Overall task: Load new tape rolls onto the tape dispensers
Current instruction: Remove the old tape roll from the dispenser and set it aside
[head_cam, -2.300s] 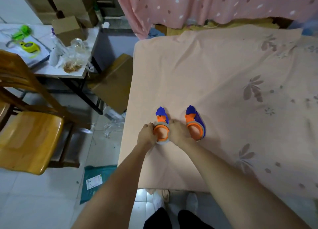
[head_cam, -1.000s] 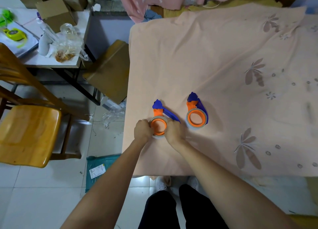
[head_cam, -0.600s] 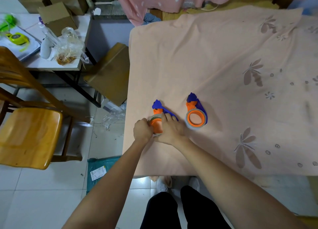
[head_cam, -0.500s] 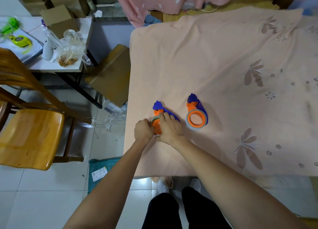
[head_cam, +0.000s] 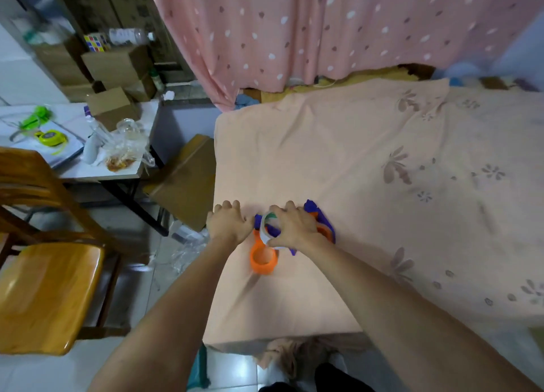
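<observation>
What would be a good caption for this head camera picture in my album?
Right hand lifts a white tape roll off an orange-and-blue plastic tape dispenser on a peach flowered cloth.

Centre of frame: the right hand (head_cam: 297, 228) holds a tape roll (head_cam: 269, 229) tilted above one dispenser (head_cam: 264, 256) on the counter (head_cam: 368, 162), a second dispenser (head_cam: 322, 225) lying just right. The left hand (head_cam: 228, 223) rests left of them. At left stand a chair (head_cam: 50, 274) and, above it, a side table (head_cam: 73, 144).

Bare forearms, black trousers (head_cam: 338, 380)
</observation>
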The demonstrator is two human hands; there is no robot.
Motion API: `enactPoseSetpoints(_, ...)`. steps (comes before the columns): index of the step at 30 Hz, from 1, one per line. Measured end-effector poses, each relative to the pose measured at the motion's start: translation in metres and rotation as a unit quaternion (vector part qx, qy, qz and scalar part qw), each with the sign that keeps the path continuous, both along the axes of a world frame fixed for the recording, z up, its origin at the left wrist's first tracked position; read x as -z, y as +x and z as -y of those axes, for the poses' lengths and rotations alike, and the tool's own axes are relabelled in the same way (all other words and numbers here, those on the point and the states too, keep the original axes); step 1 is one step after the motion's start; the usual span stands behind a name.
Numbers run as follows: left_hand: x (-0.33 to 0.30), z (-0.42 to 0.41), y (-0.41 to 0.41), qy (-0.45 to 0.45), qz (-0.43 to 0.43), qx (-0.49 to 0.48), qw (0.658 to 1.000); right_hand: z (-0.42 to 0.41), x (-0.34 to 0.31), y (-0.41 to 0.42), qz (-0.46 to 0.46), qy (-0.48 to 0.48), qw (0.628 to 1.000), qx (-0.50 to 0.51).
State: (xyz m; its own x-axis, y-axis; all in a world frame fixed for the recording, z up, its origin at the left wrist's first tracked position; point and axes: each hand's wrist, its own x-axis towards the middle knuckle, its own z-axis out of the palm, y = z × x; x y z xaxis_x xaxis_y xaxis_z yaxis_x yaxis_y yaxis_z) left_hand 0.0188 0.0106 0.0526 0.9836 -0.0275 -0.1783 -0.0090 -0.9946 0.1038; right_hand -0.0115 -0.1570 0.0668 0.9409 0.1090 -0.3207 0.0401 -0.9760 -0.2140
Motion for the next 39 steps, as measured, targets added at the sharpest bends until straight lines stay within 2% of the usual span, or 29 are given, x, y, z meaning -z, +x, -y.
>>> enactPoseSetpoints(7, -0.067, 0.065, 0.035, 0.082, 0.045, 0.167, 0.981, 0.076, -0.071, 0.011, 0.04, -0.037, 0.995, 0.083)
enactPoseSetpoints(16, -0.133, 0.213, 0.021, 0.093, 0.045, 0.275, 0.956, 0.204, -0.144, -0.026, 0.071, -0.068, 0.979, 0.178)
enactPoseSetpoints(27, -0.164, 0.434, -0.071, 0.088, 0.044, 0.35, 0.932, 0.412, -0.185, -0.146, 0.064, -0.069, 0.966, 0.24)
enactPoseSetpoints(39, -0.188, 0.656, -0.171, 0.087, 0.057, 0.413, 0.905, 0.619, -0.194, -0.268, 0.071, -0.049, 0.956, 0.282)
